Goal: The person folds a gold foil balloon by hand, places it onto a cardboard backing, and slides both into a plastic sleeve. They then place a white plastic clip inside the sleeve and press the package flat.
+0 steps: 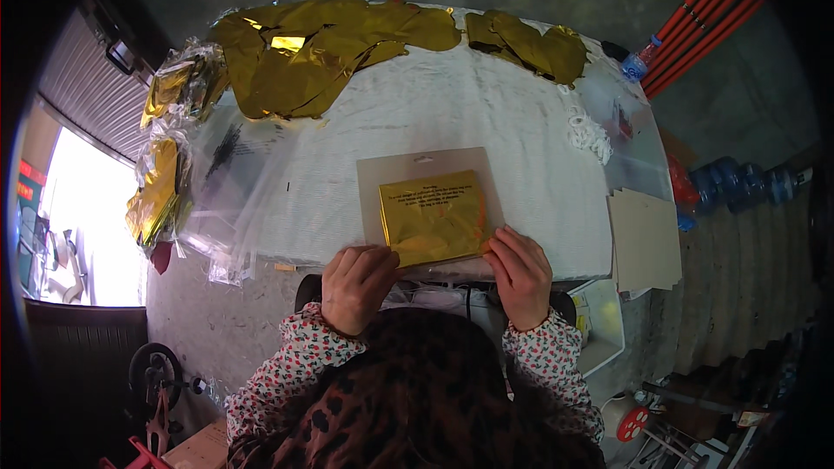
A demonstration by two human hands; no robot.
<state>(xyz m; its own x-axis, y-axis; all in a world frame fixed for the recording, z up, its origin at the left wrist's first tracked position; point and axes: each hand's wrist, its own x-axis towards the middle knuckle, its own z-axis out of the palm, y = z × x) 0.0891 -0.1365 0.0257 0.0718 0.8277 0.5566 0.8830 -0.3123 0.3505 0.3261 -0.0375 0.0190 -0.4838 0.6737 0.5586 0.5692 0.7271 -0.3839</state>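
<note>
In front of me a flat gold foil packet [432, 224], with dark print across its upper part, lies on a pale card [373, 175] that has a hang hole at its top edge. My left hand [356, 285] is closed at the packet's lower left corner, fingertips pressed together on its edge. At the lower right corner my right hand [521, 274] pinches the packet in the same way. Part of the card's near edge is hidden by the packet and my fingers. Whether the packet sits inside a clear sleeve I cannot tell.
Gold foil pieces [347, 39] spread along the table's [304, 187] far edge. Gold packets in clear plastic [158, 182] pile up at left. White cord [589, 135], pale cards [645, 241] and a plastic bottle [638, 61] are at right, near red poles [704, 22].
</note>
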